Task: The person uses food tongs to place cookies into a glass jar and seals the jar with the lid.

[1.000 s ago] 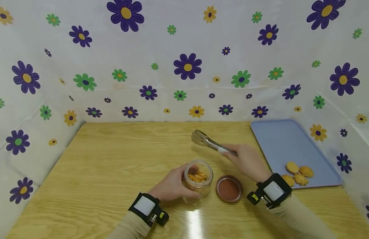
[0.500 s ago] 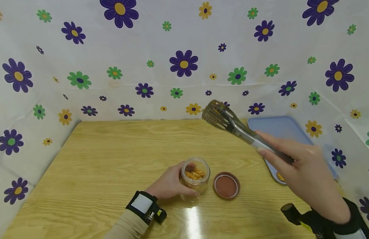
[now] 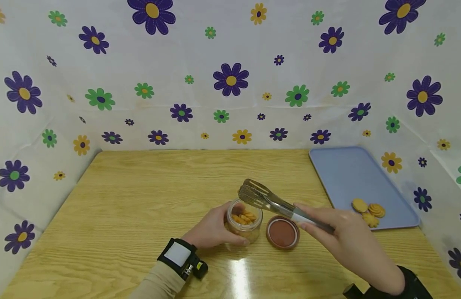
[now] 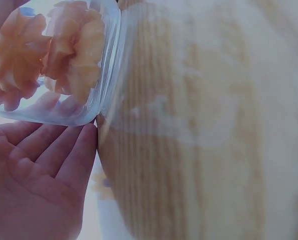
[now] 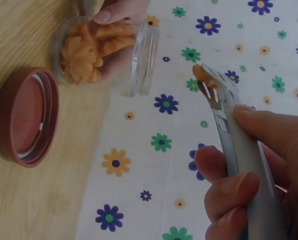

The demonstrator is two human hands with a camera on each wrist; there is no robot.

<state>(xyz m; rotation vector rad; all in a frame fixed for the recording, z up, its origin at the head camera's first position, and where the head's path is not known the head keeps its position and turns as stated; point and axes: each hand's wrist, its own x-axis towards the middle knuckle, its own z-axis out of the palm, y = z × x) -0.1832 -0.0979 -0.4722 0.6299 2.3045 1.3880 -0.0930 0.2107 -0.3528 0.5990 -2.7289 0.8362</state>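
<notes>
My left hand point(image 3: 214, 229) grips a clear glass jar point(image 3: 250, 235) on the table. Inside are several golden flower-shaped cookies point(image 4: 18, 55), seen through the glass in the left wrist view. My right hand point(image 3: 355, 243) holds metal tongs point(image 3: 275, 204) with fingers and thumb around the handles. Above the jar's far rim, the tong heads slant down to the left. Between them a cookie point(image 5: 203, 75) is pinched, plain in the right wrist view and mostly hidden in the head view. Right of the jar lies a reddish-brown lid point(image 3: 283, 233), inner side up.
A blue tray point(image 3: 350, 174) sits at the table's right, with 3 cookies point(image 3: 370, 220) near its front edge. A white flowered cloth point(image 3: 200, 54) hangs behind and along both sides of the wooden table point(image 3: 140, 187).
The tongs have been lifted and swung over the tray, then back left to above the jar. One cookie has left the tray and is in the tongs. My left hand has stayed on the jar.
</notes>
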